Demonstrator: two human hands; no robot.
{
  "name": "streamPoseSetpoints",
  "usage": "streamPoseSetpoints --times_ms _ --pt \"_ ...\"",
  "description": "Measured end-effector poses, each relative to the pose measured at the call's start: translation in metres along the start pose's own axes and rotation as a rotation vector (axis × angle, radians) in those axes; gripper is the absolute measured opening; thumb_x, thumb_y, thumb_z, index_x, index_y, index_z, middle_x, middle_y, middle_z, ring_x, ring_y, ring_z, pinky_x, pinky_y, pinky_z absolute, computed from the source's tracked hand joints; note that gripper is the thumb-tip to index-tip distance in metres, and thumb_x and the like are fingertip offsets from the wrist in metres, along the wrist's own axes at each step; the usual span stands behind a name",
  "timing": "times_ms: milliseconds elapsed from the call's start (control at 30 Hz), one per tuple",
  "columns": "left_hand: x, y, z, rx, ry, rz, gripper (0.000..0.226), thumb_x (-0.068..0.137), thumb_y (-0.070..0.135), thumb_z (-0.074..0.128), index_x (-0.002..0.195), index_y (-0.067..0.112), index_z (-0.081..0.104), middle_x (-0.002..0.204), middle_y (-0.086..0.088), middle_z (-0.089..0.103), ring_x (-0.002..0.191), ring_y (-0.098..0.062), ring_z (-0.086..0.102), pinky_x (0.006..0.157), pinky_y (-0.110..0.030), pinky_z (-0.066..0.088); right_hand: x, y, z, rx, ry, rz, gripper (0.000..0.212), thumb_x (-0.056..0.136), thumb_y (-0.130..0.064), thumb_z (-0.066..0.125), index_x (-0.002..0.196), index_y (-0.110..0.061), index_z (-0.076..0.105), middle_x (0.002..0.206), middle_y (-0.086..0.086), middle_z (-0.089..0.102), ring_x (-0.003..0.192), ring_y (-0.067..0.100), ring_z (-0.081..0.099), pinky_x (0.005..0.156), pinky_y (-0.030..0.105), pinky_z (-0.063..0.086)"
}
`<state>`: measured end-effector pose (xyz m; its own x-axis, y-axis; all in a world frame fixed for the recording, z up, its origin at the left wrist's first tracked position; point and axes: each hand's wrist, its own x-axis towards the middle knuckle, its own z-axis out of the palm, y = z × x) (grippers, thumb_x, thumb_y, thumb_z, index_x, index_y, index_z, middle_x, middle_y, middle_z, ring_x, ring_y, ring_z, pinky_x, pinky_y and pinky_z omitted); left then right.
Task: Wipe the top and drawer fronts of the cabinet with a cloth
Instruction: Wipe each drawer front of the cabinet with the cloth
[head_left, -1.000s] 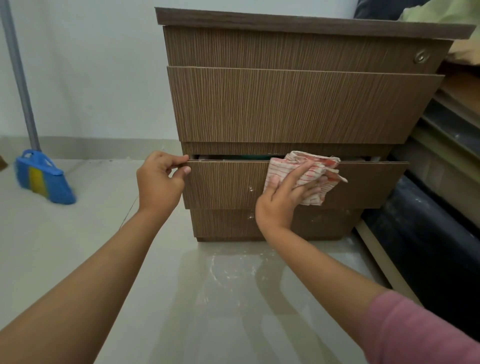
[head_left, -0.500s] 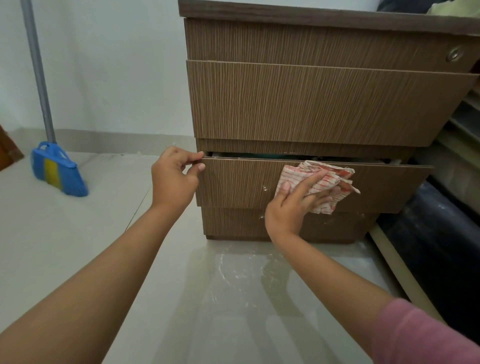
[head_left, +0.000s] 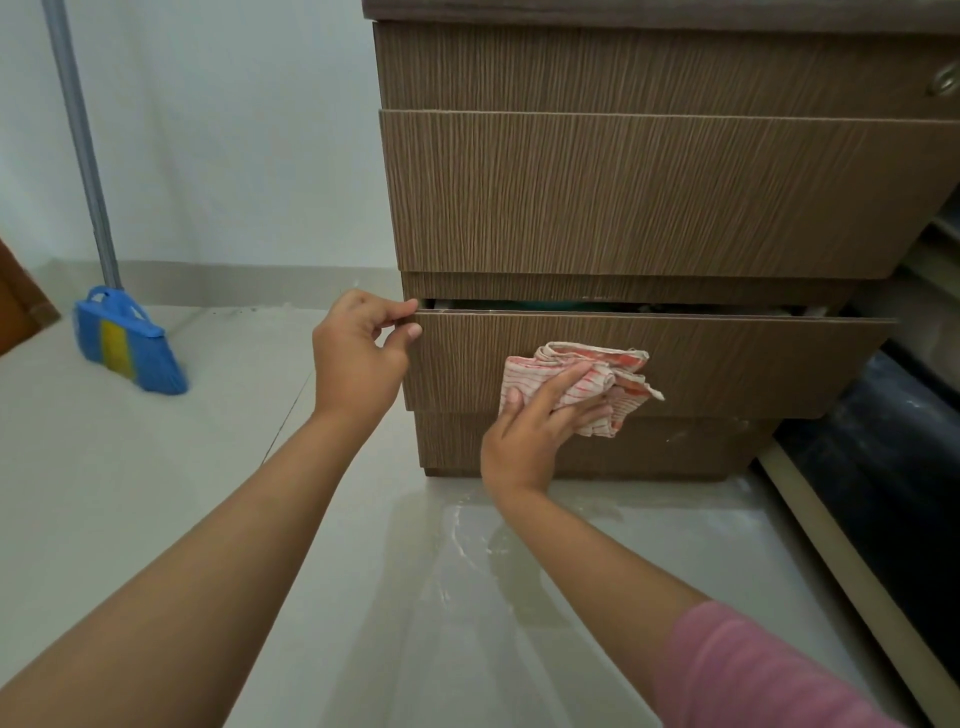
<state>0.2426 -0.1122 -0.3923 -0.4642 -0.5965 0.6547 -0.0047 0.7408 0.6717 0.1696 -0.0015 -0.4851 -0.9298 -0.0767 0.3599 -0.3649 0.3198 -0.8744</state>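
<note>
A brown wood-grain cabinet (head_left: 649, 192) stands on the floor with several drawer fronts. Its third drawer (head_left: 753, 364) is pulled out a little, and dark contents show in the gap. My left hand (head_left: 358, 358) pinches the top left corner of that drawer front. My right hand (head_left: 540, 426) presses a crumpled white cloth with red stripes (head_left: 597, 379) flat against the same drawer front, left of its middle. The cabinet's top is only a thin strip at the upper frame edge.
A blue broom (head_left: 124, 348) with a grey pole leans on the white wall at the left. Dark rolled material (head_left: 883, 467) and stacked boards lie right of the cabinet. The pale floor (head_left: 156, 493) in front shows wet streaks.
My right hand has slid the cloth down and to the left across the drawer front. My left hand keeps its hold on the corner. The camera has shifted left and lower.
</note>
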Motion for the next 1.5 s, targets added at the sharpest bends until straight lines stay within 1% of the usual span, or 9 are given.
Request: streamPoseSetpoints --times_ms 133,233,400,500,767,967,1167,1267,1500 --pt "0.0 -0.001 0.001 -0.012 0.005 0.003 0.024 0.077 0.004 0.072 0.098 0.014 0.072 0.087 0.001 0.058 0.076 -0.005 0.054 0.074 -0.02 0.049 0.014 0.007 -0.016 0.004 0.04 0.044 0.069 0.097 -0.033 0.03 0.145 -0.013 -0.015 0.149 0.031 -0.023 0.136 0.049 -0.023 0.115 0.056 0.003" --pt "0.001 -0.002 0.001 -0.019 0.012 -0.001 0.024 0.077 0.004 0.071 0.098 0.014 0.072 0.087 0.001 0.057 0.076 -0.001 0.053 0.073 -0.018 0.048 0.024 0.0 -0.027 0.035 0.069 0.04 0.071 0.099 -0.026 0.035 0.146 -0.012 -0.015 0.149 0.028 -0.027 0.136 0.045 -0.027 0.114 0.053 -0.003" --pt "0.001 -0.001 0.001 -0.03 0.011 -0.011 0.024 0.077 0.003 0.071 0.098 0.013 0.072 0.088 -0.002 0.059 0.079 -0.01 0.056 0.076 -0.019 0.049 0.034 -0.024 -0.028 0.069 0.099 -0.032 0.07 0.099 -0.025 0.034 0.147 -0.014 -0.016 0.148 0.025 -0.03 0.135 0.043 -0.03 0.114 0.057 -0.001" --pt "0.001 -0.002 0.001 -0.032 0.013 -0.019 0.024 0.076 0.003 0.072 0.098 0.013 0.072 0.088 -0.001 0.06 0.078 -0.009 0.056 0.075 -0.02 0.05 0.034 -0.039 -0.021 0.098 0.102 -0.074 0.07 0.099 -0.023 0.035 0.147 -0.018 -0.016 0.147 0.024 -0.035 0.134 0.042 -0.033 0.112 0.057 -0.008" --pt "0.003 -0.001 -0.001 -0.074 0.018 -0.076 0.024 0.073 0.002 0.075 0.094 0.012 0.072 0.086 0.0 0.062 0.071 0.01 0.054 0.07 -0.006 0.044 0.02 -0.065 0.004 0.154 0.145 -0.059 0.062 0.097 -0.018 0.04 0.15 -0.022 0.008 0.148 0.022 -0.033 0.136 0.04 -0.031 0.111 0.055 -0.007" --pt "0.005 -0.001 -0.004 -0.127 0.004 -0.143 0.022 0.071 0.004 0.077 0.09 0.013 0.073 0.084 0.0 0.066 0.07 0.0 0.058 0.067 -0.006 0.044 0.007 -0.07 0.02 0.171 0.133 -0.06 0.061 0.097 -0.018 0.042 0.15 -0.026 0.012 0.148 0.019 -0.034 0.136 0.039 -0.031 0.111 0.057 -0.005" --pt "0.008 -0.001 -0.01 -0.196 -0.029 -0.2 0.021 0.071 0.003 0.076 0.088 0.015 0.073 0.08 0.006 0.067 0.067 0.009 0.06 0.068 -0.005 0.043 0.001 -0.076 0.027 0.192 0.141 -0.044 0.056 0.095 -0.017 0.043 0.147 -0.025 0.024 0.149 0.02 -0.031 0.137 0.04 -0.029 0.111 0.058 -0.002" --pt "0.009 -0.001 -0.011 -0.225 -0.037 -0.227 0.023 0.071 0.003 0.077 0.086 0.02 0.071 0.077 0.011 0.066 0.068 0.007 0.061 0.071 -0.009 0.046 -0.001 -0.071 0.031 0.18 0.146 -0.077 0.053 0.096 -0.019 0.043 0.146 -0.027 0.028 0.15 0.02 -0.029 0.137 0.041 -0.028 0.111 0.059 -0.001" --pt "0.011 -0.004 -0.012 -0.274 -0.067 -0.266 0.024 0.072 -0.001 0.075 0.082 0.021 0.071 0.08 0.006 0.069 0.077 -0.01 0.066 0.081 -0.025 0.053 -0.012 -0.064 0.039 0.13 0.105 -0.148 0.053 0.096 -0.019 0.045 0.139 -0.042 0.025 0.148 0.013 -0.033 0.137 0.04 -0.03 0.11 0.063 0.003"
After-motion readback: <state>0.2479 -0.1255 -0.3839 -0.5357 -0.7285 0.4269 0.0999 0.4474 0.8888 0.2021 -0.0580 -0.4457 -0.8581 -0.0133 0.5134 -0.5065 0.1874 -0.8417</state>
